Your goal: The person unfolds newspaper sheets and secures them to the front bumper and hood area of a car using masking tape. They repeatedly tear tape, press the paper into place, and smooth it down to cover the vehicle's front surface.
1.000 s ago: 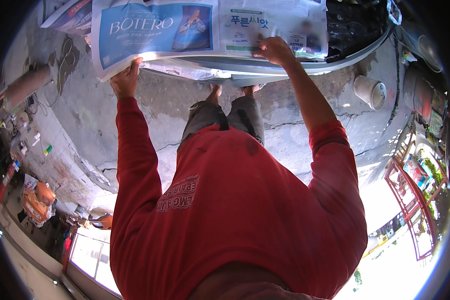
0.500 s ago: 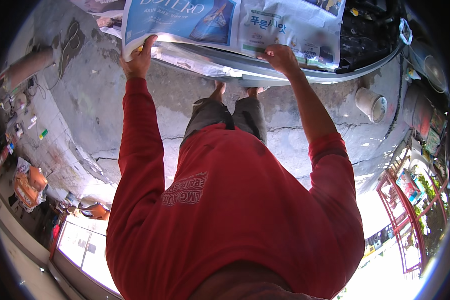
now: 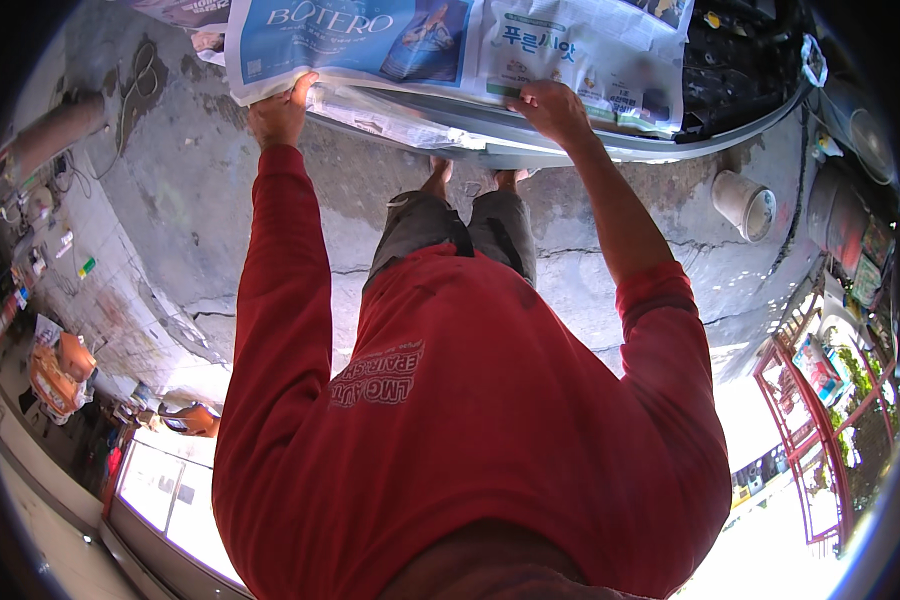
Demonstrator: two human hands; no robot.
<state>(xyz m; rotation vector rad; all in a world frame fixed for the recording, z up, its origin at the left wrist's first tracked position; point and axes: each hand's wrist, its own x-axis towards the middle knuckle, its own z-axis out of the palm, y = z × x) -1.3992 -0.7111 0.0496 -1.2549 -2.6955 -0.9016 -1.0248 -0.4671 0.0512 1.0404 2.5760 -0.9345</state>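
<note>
A wide sheet of newspaper (image 3: 480,55), blue on its left part and pale on its right, lies over the front of a vehicle. My left hand (image 3: 278,114) grips its lower edge near the left corner, thumb on top. Farther right, my right hand (image 3: 555,112) pinches the same lower edge between thumb and curled fingers. Below the sheet runs a curved grey body panel (image 3: 655,150), like a bumper. Plastic film or more paper (image 3: 380,112) shows beneath the sheet between my hands.
Dark vehicle parts (image 3: 740,75) lie uncovered right of the paper. A whitish bucket (image 3: 745,205) stands on the cracked concrete floor (image 3: 200,200) at the right. Cables (image 3: 135,85) and a brown cylinder (image 3: 65,130) are at the left. A red metal frame (image 3: 820,450) stands lower right.
The newspaper's left end has shifted left and slightly down with my left hand. My right hand has slid slightly left and up along the edge, still pinching it.
</note>
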